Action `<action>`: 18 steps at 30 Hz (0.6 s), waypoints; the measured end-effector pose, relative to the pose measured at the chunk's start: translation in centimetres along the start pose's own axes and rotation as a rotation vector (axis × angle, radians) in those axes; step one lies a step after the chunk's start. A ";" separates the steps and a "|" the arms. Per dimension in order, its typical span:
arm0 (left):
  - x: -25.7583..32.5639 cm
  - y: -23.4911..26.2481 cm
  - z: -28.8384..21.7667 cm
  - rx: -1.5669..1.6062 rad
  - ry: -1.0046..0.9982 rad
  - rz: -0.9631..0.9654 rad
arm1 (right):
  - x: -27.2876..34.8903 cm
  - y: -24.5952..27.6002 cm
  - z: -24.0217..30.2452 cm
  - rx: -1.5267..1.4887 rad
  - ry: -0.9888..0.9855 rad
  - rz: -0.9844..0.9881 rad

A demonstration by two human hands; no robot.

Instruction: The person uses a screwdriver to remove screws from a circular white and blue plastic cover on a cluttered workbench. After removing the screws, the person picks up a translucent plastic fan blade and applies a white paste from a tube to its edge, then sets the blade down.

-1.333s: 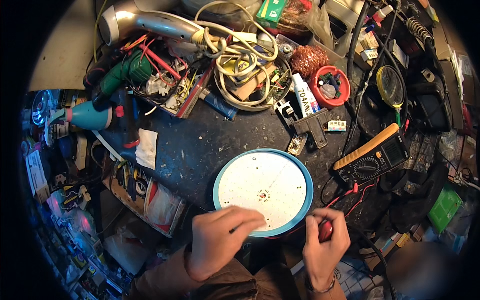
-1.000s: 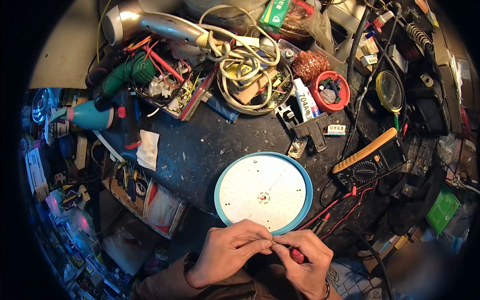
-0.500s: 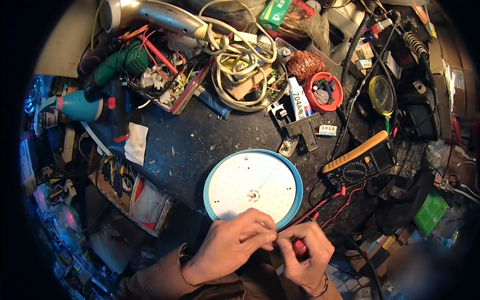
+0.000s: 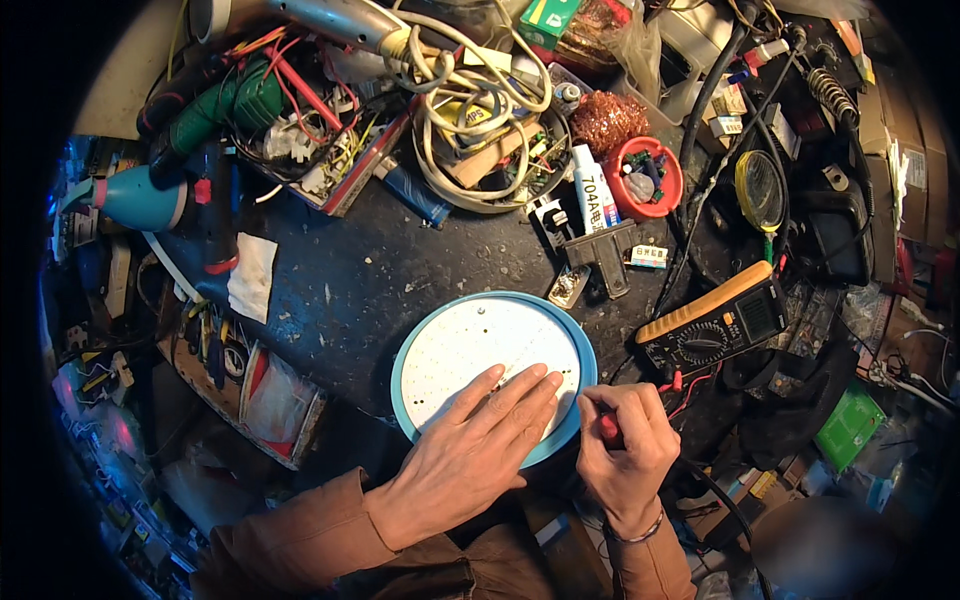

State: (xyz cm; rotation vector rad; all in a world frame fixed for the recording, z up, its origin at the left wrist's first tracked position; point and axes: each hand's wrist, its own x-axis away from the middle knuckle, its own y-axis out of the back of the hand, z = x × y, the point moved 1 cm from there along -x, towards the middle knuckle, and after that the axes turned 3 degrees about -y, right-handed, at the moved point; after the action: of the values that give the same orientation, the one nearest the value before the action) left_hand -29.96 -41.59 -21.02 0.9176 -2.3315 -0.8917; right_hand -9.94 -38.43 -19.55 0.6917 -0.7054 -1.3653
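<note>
A round light panel [image 4: 455, 345], white with small dots and dark holes, sits inside a blue rim [image 4: 402, 380] at the near edge of the bench. My left hand [image 4: 480, 430] lies flat across its lower middle, fingers stretched and slightly apart, covering the centre. Just right of the rim, my right hand [image 4: 630, 445] is closed round a red-handled tool [image 4: 609, 428]. Only a bit of the red handle shows between the fingers, so its exact kind is hidden. The thumb and forefinger are pinched close to the rim.
Right of the panel lies a yellow-and-black multimeter [image 4: 712, 325] with red leads [image 4: 690, 390]. Behind are a white glue tube [image 4: 593, 190], a red bowl [image 4: 643, 178] of small parts and a coiled cable [image 4: 480, 110]. A tool drawer [image 4: 245, 390] and white paper [image 4: 252, 278] are at left.
My left hand has left the pinch beside my right hand and now rests flat on the panel. My right hand has moved slightly up and right, still holding the red-handled tool.
</note>
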 end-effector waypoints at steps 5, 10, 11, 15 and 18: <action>0.0 -0.8 0.3 -0.039 -0.004 -0.073 | -0.7 -0.2 -0.1 0.093 0.059 0.045; 0.2 -1.3 0.5 -0.074 -0.018 -0.107 | -1.0 -0.7 -0.4 0.142 0.070 0.049; 0.2 -1.4 0.6 -0.084 -0.016 -0.098 | -1.0 -0.9 -0.5 0.138 0.086 0.046; 0.1 -1.5 0.4 -0.085 0.002 -0.158 | -1.0 -1.3 -0.6 0.134 0.103 0.030; 0.1 -1.6 0.5 -0.103 -0.008 -0.157 | -1.3 -1.3 -0.6 0.147 0.131 0.021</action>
State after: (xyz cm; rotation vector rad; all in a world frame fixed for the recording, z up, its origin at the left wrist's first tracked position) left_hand -29.65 -42.39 -22.49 1.0658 -2.2210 -1.0699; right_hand -10.38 -37.27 -21.04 0.8803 -0.7112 -1.2456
